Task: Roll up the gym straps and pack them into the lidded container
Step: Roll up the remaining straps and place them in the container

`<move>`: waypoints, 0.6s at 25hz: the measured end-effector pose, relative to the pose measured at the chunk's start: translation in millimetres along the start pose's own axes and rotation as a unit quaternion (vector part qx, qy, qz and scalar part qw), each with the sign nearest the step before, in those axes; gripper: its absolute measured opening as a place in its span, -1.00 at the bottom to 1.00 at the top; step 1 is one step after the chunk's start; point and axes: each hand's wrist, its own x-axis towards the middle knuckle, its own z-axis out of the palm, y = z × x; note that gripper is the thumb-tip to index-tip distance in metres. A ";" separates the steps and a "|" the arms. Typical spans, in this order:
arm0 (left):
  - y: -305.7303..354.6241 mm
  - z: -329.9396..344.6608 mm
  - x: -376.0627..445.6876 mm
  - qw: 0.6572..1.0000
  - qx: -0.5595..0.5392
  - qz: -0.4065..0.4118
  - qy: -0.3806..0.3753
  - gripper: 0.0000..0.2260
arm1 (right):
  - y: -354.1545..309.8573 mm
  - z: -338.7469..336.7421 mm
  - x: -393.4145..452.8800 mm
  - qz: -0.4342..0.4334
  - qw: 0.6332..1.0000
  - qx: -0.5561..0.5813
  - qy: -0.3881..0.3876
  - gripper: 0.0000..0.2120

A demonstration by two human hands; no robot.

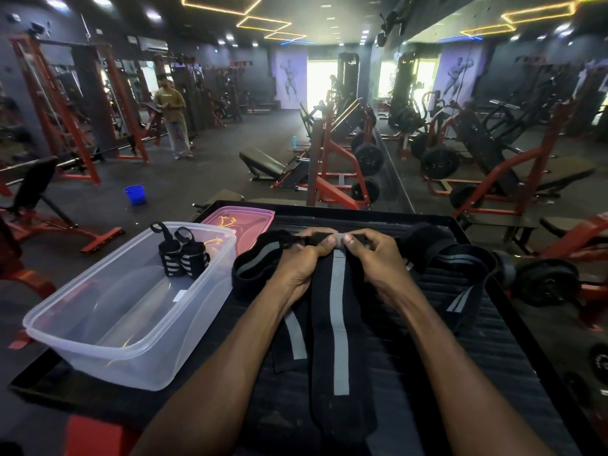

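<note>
A long black strap with a grey centre stripe point(339, 327) lies flat on the black ribbed platform point(487, 350), running from the near edge away from me. My left hand point(304, 261) and my right hand point(375, 255) both pinch its far end, thumbs together on the stripe. Another black strap with grey stripes point(457, 268) lies loose to the right, and part of one loops at the left point(253, 266). The clear plastic container point(79, 327) stands open at the left, with two rolled straps point(184, 255) upright in its far corner.
The pink lid point(243, 217) lies behind the container. Red and black gym machines, benches and weight plates fill the floor beyond. A blue bucket point(135, 194) stands on the floor at the left. A person stands far off at the back left.
</note>
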 end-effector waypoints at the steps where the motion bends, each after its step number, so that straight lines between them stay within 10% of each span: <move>1: -1.0 0.9 0.1 1.000 0.011 0.006 0.006 -0.88 | 0.1 0.6 0.3 -0.025 1.000 -0.013 0.007 -0.95; 7: -2.2 3.3 1.0 0.994 -0.066 -0.091 -0.008 -0.53 | 2.2 -1.5 2.8 -0.108 0.993 -0.036 0.019 -0.73; 13: -0.6 4.7 -1.6 0.998 -0.033 -0.026 0.040 -0.95 | 0.4 3.4 0.1 0.010 0.999 -0.044 0.002 -0.80; 15: -1.2 3.7 -1.9 0.999 0.014 -0.001 0.030 -0.82 | 1.2 4.1 -0.4 0.037 0.993 -0.115 -0.010 -0.66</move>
